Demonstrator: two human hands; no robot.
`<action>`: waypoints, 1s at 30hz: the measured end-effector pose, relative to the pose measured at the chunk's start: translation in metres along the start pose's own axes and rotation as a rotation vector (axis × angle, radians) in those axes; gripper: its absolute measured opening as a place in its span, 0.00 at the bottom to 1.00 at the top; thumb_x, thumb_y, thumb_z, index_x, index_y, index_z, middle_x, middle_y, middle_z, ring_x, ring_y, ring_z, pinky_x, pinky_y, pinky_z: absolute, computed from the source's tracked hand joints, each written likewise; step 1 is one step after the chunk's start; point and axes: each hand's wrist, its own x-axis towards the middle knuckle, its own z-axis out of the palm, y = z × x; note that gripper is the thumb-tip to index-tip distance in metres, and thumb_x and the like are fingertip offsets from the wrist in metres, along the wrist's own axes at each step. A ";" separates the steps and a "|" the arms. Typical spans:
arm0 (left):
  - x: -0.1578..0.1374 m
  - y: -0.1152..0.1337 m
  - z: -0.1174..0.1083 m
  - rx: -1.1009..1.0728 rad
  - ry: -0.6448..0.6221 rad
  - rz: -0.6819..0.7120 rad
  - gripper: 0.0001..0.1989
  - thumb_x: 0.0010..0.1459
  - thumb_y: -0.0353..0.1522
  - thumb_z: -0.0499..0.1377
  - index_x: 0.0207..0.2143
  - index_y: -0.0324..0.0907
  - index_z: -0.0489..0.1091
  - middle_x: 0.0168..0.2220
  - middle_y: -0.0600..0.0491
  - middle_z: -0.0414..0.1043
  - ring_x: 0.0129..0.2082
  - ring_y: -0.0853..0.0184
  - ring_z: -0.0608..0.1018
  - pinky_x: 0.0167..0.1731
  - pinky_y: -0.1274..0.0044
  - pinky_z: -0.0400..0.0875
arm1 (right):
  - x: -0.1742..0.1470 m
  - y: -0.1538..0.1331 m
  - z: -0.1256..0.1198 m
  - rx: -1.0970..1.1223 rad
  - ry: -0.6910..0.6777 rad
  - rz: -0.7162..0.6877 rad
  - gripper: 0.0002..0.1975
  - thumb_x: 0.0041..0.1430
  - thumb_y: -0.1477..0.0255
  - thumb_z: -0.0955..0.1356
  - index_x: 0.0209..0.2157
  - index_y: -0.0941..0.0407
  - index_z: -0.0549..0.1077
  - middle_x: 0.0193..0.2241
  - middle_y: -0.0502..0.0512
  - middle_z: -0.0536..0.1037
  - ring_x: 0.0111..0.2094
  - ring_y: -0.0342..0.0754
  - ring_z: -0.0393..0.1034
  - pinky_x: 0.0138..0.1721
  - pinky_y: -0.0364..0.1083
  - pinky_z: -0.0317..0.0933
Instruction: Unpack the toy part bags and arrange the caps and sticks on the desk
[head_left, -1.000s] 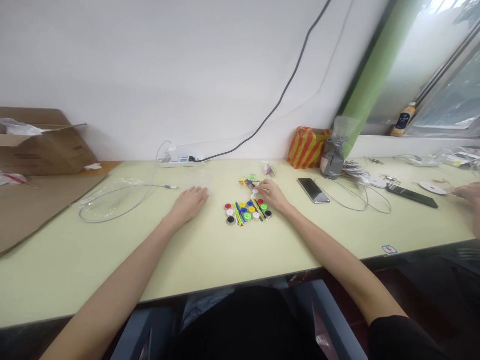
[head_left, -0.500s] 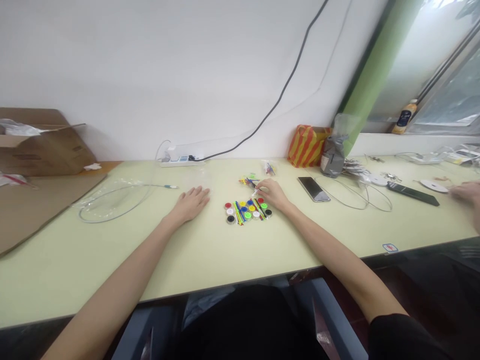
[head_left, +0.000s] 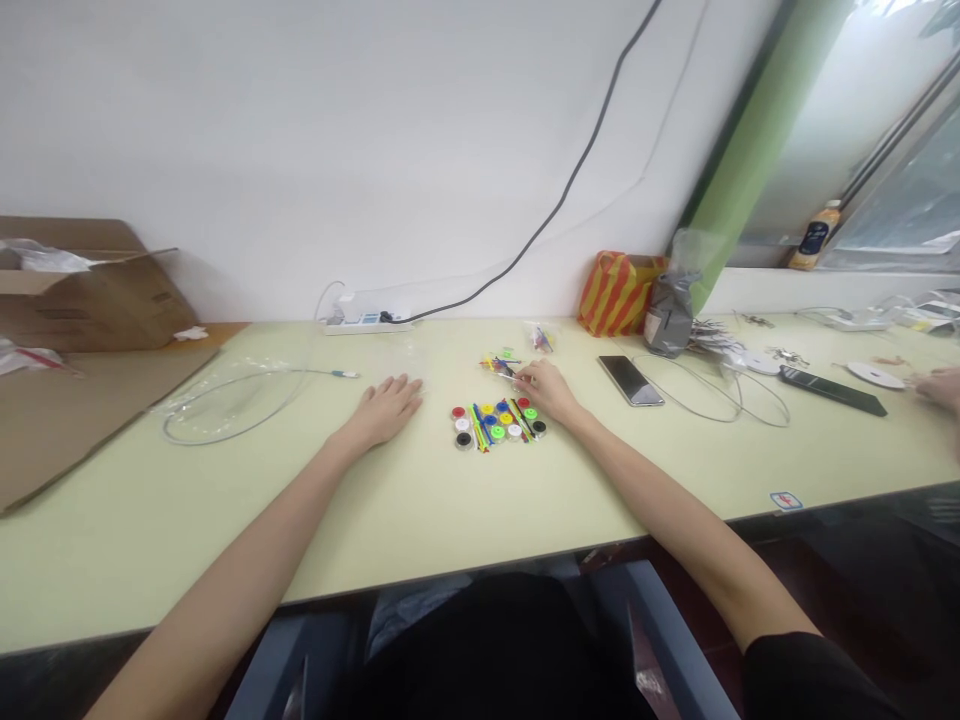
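My left hand (head_left: 382, 408) lies flat on the table, palm down with the fingers stretched out, and holds nothing. Fingers pinched together, my right hand (head_left: 546, 388) is at the near right side of a loose pile of small coloured parts (head_left: 493, 364). A small white piece (head_left: 508, 376), thin and partly hidden, shows at its fingertips. Just in front of that hand is a neat group of round discs, among them a black disc (head_left: 463, 440) and a red disc (head_left: 458, 412). Thin coloured sticks (head_left: 480, 428) lie in bundles between the discs.
A small clear bag of coloured parts (head_left: 540, 338) lies behind the pile. To the right are a phone (head_left: 630, 380), a striped bag (head_left: 616, 292) and a co-worker's hand (head_left: 937, 388). A coiled cable (head_left: 225, 440) and a cardboard box (head_left: 97, 300) are at the left.
My right hand has shifted slightly back, and the white piece has moved away from the discs to the pile's near edge. My left hand stays put.
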 end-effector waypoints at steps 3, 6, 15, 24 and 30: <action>-0.001 0.004 0.002 0.017 0.015 -0.004 0.28 0.63 0.48 0.55 0.60 0.44 0.69 0.70 0.37 0.55 0.73 0.39 0.48 0.68 0.47 0.33 | 0.002 -0.005 0.000 0.007 0.009 -0.012 0.07 0.65 0.70 0.69 0.37 0.56 0.80 0.32 0.58 0.77 0.38 0.54 0.66 0.44 0.51 0.59; -0.001 0.012 0.000 0.058 0.072 0.019 0.29 0.65 0.46 0.53 0.63 0.42 0.66 0.72 0.37 0.51 0.75 0.45 0.40 0.69 0.51 0.28 | 0.002 -0.012 -0.006 0.019 0.023 -0.031 0.08 0.66 0.70 0.68 0.37 0.56 0.79 0.33 0.58 0.78 0.38 0.53 0.67 0.46 0.52 0.59; -0.021 0.081 -0.016 0.037 0.122 0.423 0.23 0.73 0.40 0.45 0.67 0.47 0.58 0.66 0.46 0.64 0.66 0.58 0.65 0.66 0.61 0.56 | -0.020 -0.073 -0.033 0.347 0.164 -0.202 0.08 0.69 0.65 0.65 0.41 0.55 0.72 0.34 0.55 0.77 0.38 0.50 0.71 0.46 0.50 0.63; -0.035 0.124 0.002 -0.055 0.124 0.631 0.10 0.71 0.39 0.54 0.42 0.41 0.67 0.38 0.49 0.73 0.39 0.62 0.74 0.44 0.70 0.67 | -0.041 -0.136 -0.033 0.676 -0.093 -0.246 0.12 0.69 0.60 0.65 0.37 0.54 0.68 0.33 0.52 0.75 0.35 0.46 0.69 0.40 0.46 0.64; -0.039 0.124 0.000 -0.117 0.081 0.702 0.12 0.70 0.39 0.55 0.35 0.42 0.64 0.31 0.54 0.68 0.31 0.67 0.70 0.33 0.76 0.63 | -0.044 -0.140 -0.037 0.855 -0.206 -0.139 0.19 0.67 0.53 0.66 0.34 0.55 0.65 0.27 0.48 0.70 0.27 0.43 0.62 0.31 0.43 0.58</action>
